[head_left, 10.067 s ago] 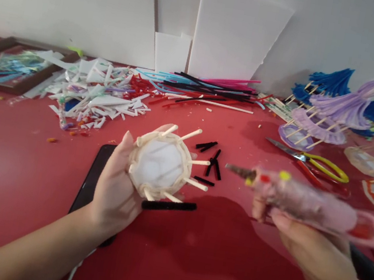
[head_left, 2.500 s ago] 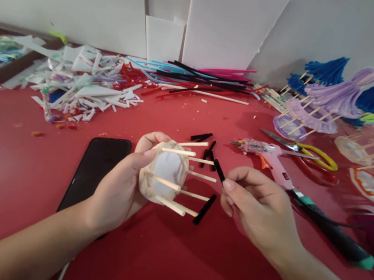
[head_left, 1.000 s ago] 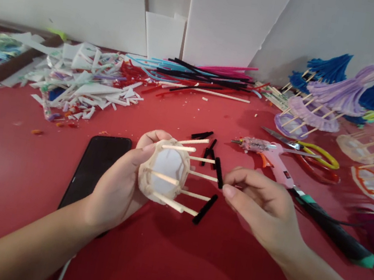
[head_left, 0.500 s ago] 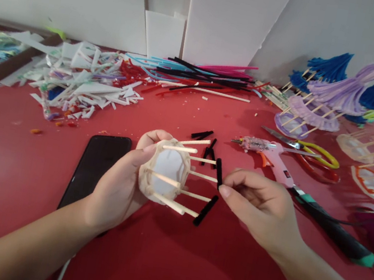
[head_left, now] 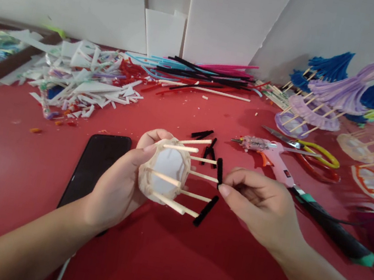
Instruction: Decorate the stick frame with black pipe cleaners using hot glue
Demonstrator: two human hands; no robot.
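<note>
My left hand (head_left: 126, 177) grips a round cream base (head_left: 145, 183) with a white centre, tilted so its several wooden sticks (head_left: 200, 176) point right. One short black fuzzy piece (head_left: 206, 211) spans the ends of two lower sticks. Another black piece (head_left: 219, 172) lies across two stick ends above it. The thumb and forefinger of my right hand (head_left: 256, 198) pinch the lower end of this upper piece. More short black pieces (head_left: 210, 153) lie on the red table behind the sticks.
A phone (head_left: 98, 163) lies beneath my left hand. A pink glue gun (head_left: 277, 163), scissors (head_left: 318, 153) and a black-green tool (head_left: 334, 226) are at the right. White scraps (head_left: 86, 74), coloured stems (head_left: 202, 75) and fuzzy umbrella-like pieces (head_left: 346, 96) stand or lie at the back.
</note>
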